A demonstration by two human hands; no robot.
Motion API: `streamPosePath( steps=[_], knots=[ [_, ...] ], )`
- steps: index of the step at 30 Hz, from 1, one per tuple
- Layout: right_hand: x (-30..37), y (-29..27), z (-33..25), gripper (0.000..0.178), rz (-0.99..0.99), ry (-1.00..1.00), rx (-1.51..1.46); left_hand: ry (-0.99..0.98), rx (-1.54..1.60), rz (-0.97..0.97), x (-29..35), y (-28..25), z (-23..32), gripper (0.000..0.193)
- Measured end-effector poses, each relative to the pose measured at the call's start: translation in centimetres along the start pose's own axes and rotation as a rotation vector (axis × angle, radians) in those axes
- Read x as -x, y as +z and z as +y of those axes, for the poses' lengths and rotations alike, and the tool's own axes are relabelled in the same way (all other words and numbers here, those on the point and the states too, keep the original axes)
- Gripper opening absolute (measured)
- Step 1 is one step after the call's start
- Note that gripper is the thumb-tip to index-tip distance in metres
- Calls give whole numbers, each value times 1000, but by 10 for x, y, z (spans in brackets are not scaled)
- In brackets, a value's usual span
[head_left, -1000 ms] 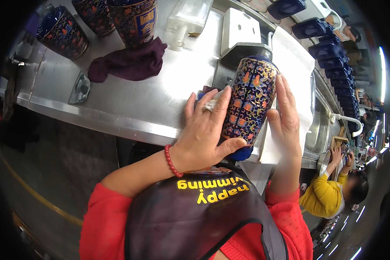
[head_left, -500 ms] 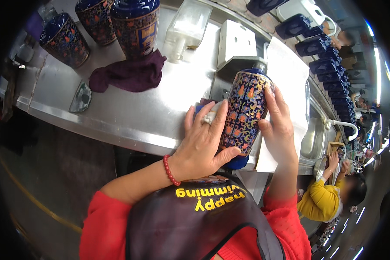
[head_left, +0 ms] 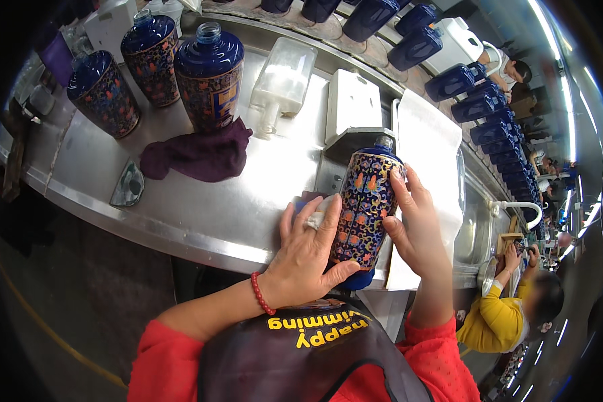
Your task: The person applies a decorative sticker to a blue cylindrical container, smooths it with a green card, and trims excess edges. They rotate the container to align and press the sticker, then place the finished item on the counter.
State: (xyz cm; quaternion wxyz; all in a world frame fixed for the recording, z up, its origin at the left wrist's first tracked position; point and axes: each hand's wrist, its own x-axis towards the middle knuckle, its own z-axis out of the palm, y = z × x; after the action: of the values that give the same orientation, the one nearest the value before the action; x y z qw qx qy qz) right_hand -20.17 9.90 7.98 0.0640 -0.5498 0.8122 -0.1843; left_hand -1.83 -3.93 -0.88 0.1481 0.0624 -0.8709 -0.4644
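A dark blue glass bottle point(head_left: 365, 208), wrapped in a colourful floral pattern with orange motifs, leans back in front of me, its clear neck pointing away. My left hand point(head_left: 305, 251) presses along its left side, with the thumb near the base and a pale wrapping point(head_left: 314, 220) round a finger. On the opposite side, my right hand point(head_left: 417, 224) grips the upper body with fingertips and thumb. The neck end is close to a dark angled bracket point(head_left: 358, 140) joined to a white box point(head_left: 353, 104). What lies beneath the bottle is mostly hidden.
On the metal bench point(head_left: 201, 218) stand similar patterned bottles point(head_left: 209, 77), a purple cloth point(head_left: 197, 155), a clear upturned container point(head_left: 285, 74) and a small glassy piece point(head_left: 128, 184). White paper point(head_left: 427, 144) lies right. Plain blue bottles point(head_left: 415, 47) line the far side; a yellow-sleeved person point(head_left: 492, 315) works right.
The whole view has shifted, so the bench and bottles appear lower and more of the far row shows. Both hands keep nearly the same hold on the bottle.
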Motion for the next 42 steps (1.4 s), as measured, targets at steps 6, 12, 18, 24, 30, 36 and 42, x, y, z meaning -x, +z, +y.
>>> streamPosePath(
  steps=[6,12,18,24,30,36,42],
  knots=[
    [-1,-1,-1,62,-4,4,8,6,2,-6,1,0,-1,105],
    [-1,-1,-2,62,-6,5,1,5,-7,-13,1,1,-2,106],
    [0,-1,-2,64,4,-20,18,23,0,-2,3,0,-3,108],
    [2,-1,-2,65,-4,3,-1,32,29,-13,4,0,-7,106],
    [0,-2,0,69,-7,7,14,1,18,31,1,3,-3,101],
    [-3,-3,2,74,-13,-18,32,44,1,96,0,4,-2,109],
    [-2,-2,1,78,-11,-11,34,-6,-36,105,0,10,2,111]
  ],
)
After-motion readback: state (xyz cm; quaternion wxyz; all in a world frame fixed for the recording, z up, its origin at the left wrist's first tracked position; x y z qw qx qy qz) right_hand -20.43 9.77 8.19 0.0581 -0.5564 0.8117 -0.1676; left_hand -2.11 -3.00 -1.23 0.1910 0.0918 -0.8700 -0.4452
